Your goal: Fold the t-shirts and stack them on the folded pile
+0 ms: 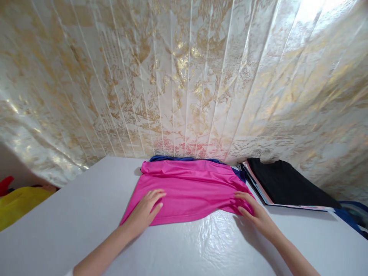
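A bright pink garment (184,191) lies spread on the white table, its far part folded or bunched into a ridge. Whether it is a shirt cannot be made out. My left hand (146,209) rests on its near left part, fingers stretched out and thumb apart. At the near right corner, my right hand (253,209) touches the cloth with fingers extended and thumb spread from them. Small wrinkles run through the fabric beside the right fingers. Dark blue cloth (184,158) shows behind the pink garment and at its right side.
To the right sits a stack of folded clothes with a black shirt (287,184) on top. Blue cloth (352,218) lies at the far right edge. Yellow cloth (23,203) is beyond the table's (86,199) left edge. A gold-patterned curtain (184,76) hangs behind.
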`<state>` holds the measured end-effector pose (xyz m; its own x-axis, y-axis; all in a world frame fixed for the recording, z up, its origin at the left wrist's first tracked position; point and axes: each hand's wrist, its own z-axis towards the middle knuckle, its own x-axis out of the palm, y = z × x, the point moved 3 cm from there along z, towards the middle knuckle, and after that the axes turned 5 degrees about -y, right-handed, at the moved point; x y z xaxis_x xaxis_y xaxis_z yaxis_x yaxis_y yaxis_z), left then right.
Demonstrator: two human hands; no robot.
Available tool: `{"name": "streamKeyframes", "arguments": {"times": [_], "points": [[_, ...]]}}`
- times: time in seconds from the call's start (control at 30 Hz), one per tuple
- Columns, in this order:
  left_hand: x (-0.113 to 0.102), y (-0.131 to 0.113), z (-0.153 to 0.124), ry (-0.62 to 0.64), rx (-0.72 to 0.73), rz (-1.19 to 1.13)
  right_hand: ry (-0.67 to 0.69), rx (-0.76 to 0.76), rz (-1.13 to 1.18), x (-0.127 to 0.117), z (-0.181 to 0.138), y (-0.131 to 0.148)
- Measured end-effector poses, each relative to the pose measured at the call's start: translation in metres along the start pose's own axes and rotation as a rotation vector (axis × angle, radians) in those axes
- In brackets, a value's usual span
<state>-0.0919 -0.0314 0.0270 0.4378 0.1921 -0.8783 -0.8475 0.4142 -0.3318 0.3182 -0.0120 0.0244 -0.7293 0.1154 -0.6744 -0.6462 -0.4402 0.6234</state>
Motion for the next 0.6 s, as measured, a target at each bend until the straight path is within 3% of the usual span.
{"name": "streamKeyframes", "arguments": {"times": [0.13,0.3,0.37,0.47,0.6], "points": [[0.007,-0.01,-0.012,0.043,0.015,-0.085,-0.052,0.05,-0.081,0.013,-0.002,0.001],[0.014,0.02,0.014,0.075,-0.041,-0.016,-0.195,0.223,-0.384,-0.002,0.017,-0.045],[0.012,0.019,0.02,0.078,-0.04,-0.025,-0.211,0.243,-0.405,-0.007,0.021,-0.047],[0.009,-0.005,0.017,0.055,-0.009,-0.076,-0.153,0.111,-0.321,0.002,0.017,-0.01],[0.007,-0.051,0.005,0.075,0.075,-0.275,0.122,-0.095,-0.068,0.038,0.006,0.062]]}}
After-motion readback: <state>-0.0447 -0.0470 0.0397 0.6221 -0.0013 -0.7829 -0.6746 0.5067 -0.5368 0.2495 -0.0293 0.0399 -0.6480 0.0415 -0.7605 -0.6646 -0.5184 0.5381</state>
